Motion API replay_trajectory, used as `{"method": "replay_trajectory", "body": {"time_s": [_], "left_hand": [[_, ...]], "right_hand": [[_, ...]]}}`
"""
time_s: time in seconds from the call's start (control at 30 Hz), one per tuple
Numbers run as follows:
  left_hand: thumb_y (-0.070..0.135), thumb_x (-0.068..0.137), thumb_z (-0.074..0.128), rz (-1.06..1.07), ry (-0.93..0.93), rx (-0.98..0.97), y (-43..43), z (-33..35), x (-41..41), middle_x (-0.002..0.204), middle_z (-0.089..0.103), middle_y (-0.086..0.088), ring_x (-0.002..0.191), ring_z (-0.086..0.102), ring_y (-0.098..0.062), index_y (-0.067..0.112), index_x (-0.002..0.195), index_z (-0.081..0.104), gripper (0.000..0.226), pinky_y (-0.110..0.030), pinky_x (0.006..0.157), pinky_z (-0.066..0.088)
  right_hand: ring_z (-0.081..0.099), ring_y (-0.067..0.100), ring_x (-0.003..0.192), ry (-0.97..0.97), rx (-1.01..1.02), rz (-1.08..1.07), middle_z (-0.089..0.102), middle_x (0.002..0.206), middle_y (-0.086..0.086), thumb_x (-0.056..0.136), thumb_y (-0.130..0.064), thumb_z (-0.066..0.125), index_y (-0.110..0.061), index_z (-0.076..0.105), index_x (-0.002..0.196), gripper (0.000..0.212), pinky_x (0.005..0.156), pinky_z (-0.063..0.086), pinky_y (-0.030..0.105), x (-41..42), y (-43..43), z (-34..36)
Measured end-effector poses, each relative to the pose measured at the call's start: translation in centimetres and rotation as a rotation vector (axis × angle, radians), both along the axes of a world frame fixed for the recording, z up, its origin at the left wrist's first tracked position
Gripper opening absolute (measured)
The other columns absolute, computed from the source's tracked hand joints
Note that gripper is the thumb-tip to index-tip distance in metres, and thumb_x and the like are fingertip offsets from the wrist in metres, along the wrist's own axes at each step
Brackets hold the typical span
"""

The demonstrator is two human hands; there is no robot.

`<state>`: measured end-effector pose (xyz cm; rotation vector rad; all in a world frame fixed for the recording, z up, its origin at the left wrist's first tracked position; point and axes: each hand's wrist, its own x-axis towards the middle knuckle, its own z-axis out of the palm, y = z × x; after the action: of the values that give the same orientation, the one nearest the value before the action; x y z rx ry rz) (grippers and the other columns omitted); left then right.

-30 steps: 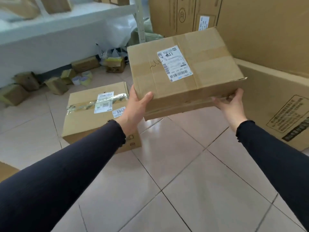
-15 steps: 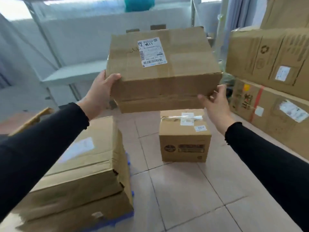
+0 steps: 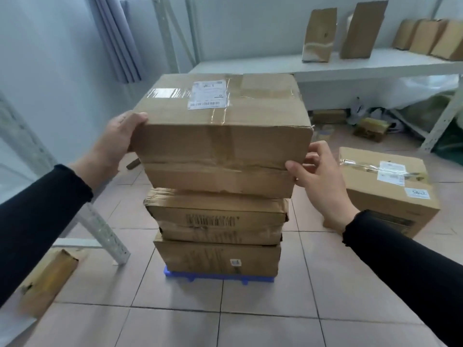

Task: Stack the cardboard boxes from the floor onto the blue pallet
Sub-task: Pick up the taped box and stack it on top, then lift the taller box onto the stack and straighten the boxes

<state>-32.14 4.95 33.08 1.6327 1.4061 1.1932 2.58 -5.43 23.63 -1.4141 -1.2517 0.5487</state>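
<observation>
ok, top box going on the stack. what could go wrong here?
1. The top box overhangs the narrower, crumpled middle box; released off-centre, it may tip.
2. The blue pallet barely exceeds the bottom box, leaving little margin.
3. Right hand fingers near the lower edge could get pinched.

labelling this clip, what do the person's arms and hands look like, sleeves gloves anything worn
Both arms wear long, close-fitting black sleeves ending at the wrist with a slightly wavy cuff edge. The left hand and right hand are bare: no gloves, and no rings, watch or markings visible.
</observation>
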Motion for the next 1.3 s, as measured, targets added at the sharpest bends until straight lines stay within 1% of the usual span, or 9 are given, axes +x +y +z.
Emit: {"method": "replay_trajectory", "body": {"time_s": [0.13,0.3,0.5,0.6,0.73,0.83,0.93,1.13,1.3], "left_hand": [[0.031,0.107,0.044,0.013,0.013,-0.038,-0.4,-1.3,-1.7,0.080,0.044,0.004,0.044,0.052,0.009,0.027,0.087,0.056,0.024,-0.011,0.043,0.039],[0.035,0.105,0.046,0.012,0.003,-0.059,0.1,-1.9,-2.1,0.087,0.044,0.003,0.074,0.044,-0.010,0.028,0.090,0.058,0.020,-0.029,0.063,0.036],[0.051,0.089,0.052,-0.020,0.017,-0.078,0.0,-1.7,-2.4,0.089,0.046,0.000,0.076,0.044,-0.014,0.026,0.096,0.062,0.028,-0.041,0.077,0.035],[0.056,0.085,0.055,-0.005,0.065,-0.019,0.3,-2.0,-2.8,0.106,0.057,-0.003,0.089,0.051,-0.017,0.024,0.123,0.064,0.050,-0.037,0.075,0.043],[0.034,0.100,0.057,0.079,0.298,0.216,0.3,-1.7,-2.5,0.132,0.059,0.002,0.106,0.058,-0.014,0.021,0.142,0.056,0.044,-0.002,0.056,0.047],[0.025,0.100,0.054,0.091,0.572,0.381,-0.1,-0.3,-1.2,0.138,0.059,-0.001,0.121,0.055,-0.024,0.021,0.139,0.061,0.039,-0.019,0.083,0.051],[0.024,0.099,0.059,0.011,0.802,0.482,-0.5,1.3,2.0,0.143,0.059,-0.008,0.131,0.051,-0.031,0.015,0.140,0.062,0.042,-0.041,0.108,0.038],[0.051,0.100,0.049,-0.192,1.001,0.617,-3.1,3.4,13.8,0.150,0.054,-0.003,0.138,0.047,-0.027,0.019,0.151,0.050,0.060,-0.046,0.111,0.039],[0.053,0.102,0.045,-0.348,1.023,0.698,-5.3,3.5,24.4,0.153,0.051,-0.002,0.141,0.043,-0.023,0.017,0.154,0.044,0.064,-0.042,0.110,0.037]], "right_hand": [[0.071,0.013,0.095,-0.020,-0.030,0.007,0.071,0.103,-0.005,0.092,-0.034,0.073,-0.035,0.052,0.114,0.030,0.079,0.063,0.039,-1.4,-0.6,-0.2],[0.070,0.014,0.097,-0.010,-0.057,-0.002,0.070,0.103,-0.006,0.093,-0.033,0.071,-0.032,0.052,0.120,0.034,0.076,0.062,0.034,-2.0,-1.1,-0.8],[0.068,0.013,0.101,-0.066,-0.084,-0.021,0.068,0.107,-0.009,0.092,-0.040,0.070,-0.031,0.050,0.125,0.039,0.081,0.062,0.041,-1.6,-1.1,-1.4],[0.065,0.006,0.100,-0.161,-0.092,-0.027,0.066,0.107,-0.017,0.090,-0.049,0.068,-0.031,0.050,0.122,0.041,0.083,0.060,0.041,-1.3,-1.0,-1.5],[0.062,0.005,0.106,-0.335,-0.106,-0.008,0.065,0.113,-0.018,0.090,-0.053,0.065,-0.033,0.051,0.120,0.039,0.079,0.050,0.027,-0.3,-1.1,-1.3],[0.055,0.012,0.120,-0.498,-0.147,0.022,0.060,0.132,-0.007,0.090,-0.052,0.066,-0.024,0.051,0.133,0.054,0.095,0.051,0.038,1.0,-1.4,-0.6],[0.046,0.018,0.132,-0.715,-0.201,0.039,0.053,0.143,-0.001,0.088,-0.052,0.068,-0.020,0.048,0.143,0.067,0.107,0.039,0.035,3.1,-1.8,1.0],[0.043,0.025,0.133,-0.841,-0.252,-0.069,0.054,0.143,0.006,0.090,-0.049,0.067,-0.017,0.051,0.144,0.065,0.104,0.035,0.036,10.1,-2.9,3.4],[0.043,0.026,0.134,-0.855,-0.297,-0.195,0.056,0.141,0.004,0.091,-0.050,0.065,-0.019,0.051,0.143,0.062,0.103,0.037,0.038,16.8,-4.9,3.1]]}}
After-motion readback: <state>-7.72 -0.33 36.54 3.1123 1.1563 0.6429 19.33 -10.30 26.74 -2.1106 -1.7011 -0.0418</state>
